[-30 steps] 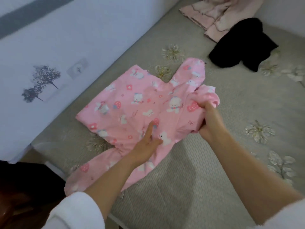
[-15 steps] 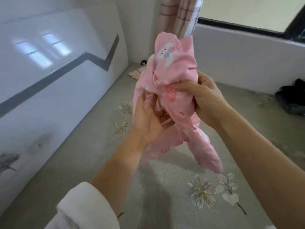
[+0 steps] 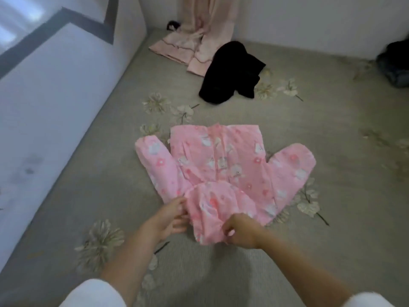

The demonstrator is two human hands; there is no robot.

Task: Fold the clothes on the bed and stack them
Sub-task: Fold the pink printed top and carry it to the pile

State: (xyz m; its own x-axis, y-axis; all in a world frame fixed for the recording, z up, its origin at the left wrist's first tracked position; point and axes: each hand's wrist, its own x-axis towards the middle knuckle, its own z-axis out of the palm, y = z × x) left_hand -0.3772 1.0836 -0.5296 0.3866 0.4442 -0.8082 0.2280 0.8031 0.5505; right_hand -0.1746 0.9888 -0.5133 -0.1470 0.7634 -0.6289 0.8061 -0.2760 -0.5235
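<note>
A pink printed top [image 3: 223, 165] lies spread flat in the middle of the bed [image 3: 309, 218], both sleeves angled outward and its hood or collar part bunched at the near edge. My left hand [image 3: 170, 218] pinches the left side of that bunched near part. My right hand [image 3: 240, 231] grips its right side, fingers curled into the cloth. A black garment [image 3: 230, 72] lies crumpled farther back. Beyond it rests a pale pink garment [image 3: 183, 46], folded flat.
A white headboard panel [image 3: 55, 96] runs along the bed's left side. A pinkish curtain [image 3: 212, 16] hangs in the far corner. Dark clothing [image 3: 396, 63] sits at the far right edge. The grey bedspread has flower prints.
Half a second ago both hands held the pink top bunched up in the air. Now it lies spread on the bed, with both hands at its near edge.
</note>
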